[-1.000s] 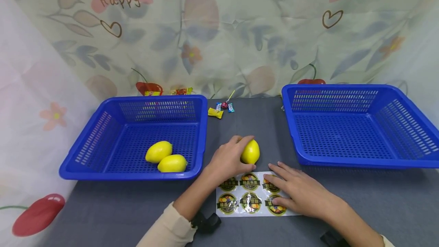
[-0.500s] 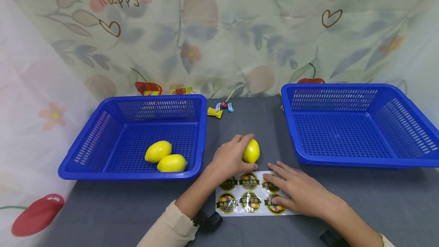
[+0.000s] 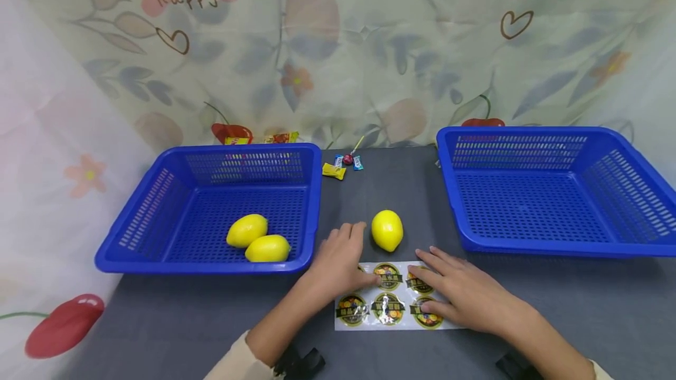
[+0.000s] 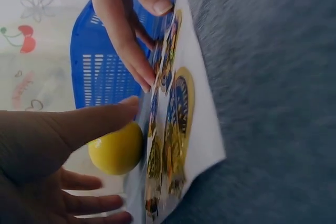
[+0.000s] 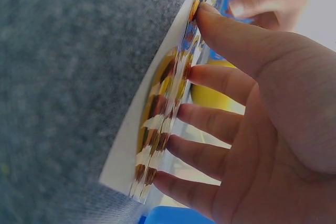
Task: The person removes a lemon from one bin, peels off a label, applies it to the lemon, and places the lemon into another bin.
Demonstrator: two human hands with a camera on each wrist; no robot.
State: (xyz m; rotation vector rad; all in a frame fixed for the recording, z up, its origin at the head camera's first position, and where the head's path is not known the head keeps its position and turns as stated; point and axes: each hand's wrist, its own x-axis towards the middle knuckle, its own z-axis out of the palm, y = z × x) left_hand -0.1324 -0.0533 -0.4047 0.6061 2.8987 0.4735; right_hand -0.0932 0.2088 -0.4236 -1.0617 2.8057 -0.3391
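Note:
A yellow lemon (image 3: 387, 231) stands alone on the grey cloth, just behind a white sheet of round stickers (image 3: 369, 322). To the lemon's left is my left hand (image 3: 338, 263), apart from it, with fingers loosely extended and nothing held; its thumb reaches over the sheet's back edge. My right hand (image 3: 470, 295) rests on the right part of the sheet with spread, straight fingers. In the left wrist view a gap shows between the left fingers and thumb, with the lemon (image 4: 116, 149) beyond. The right fingertips touch the sticker sheet (image 5: 128, 156) in the right wrist view.
A blue basket (image 3: 211, 268) on the left holds two lemons (image 3: 247, 231). Another blue basket (image 3: 560, 248) stands on the right. Several small wrapped candies (image 3: 334, 172) and a lollipop (image 3: 348, 159) lie at the back, before a patterned curtain (image 3: 364, 51).
My left hand has let go of the lemon and drawn back to the left and toward me. The lemon stays standing on the cloth. My right hand keeps its place on the sheet.

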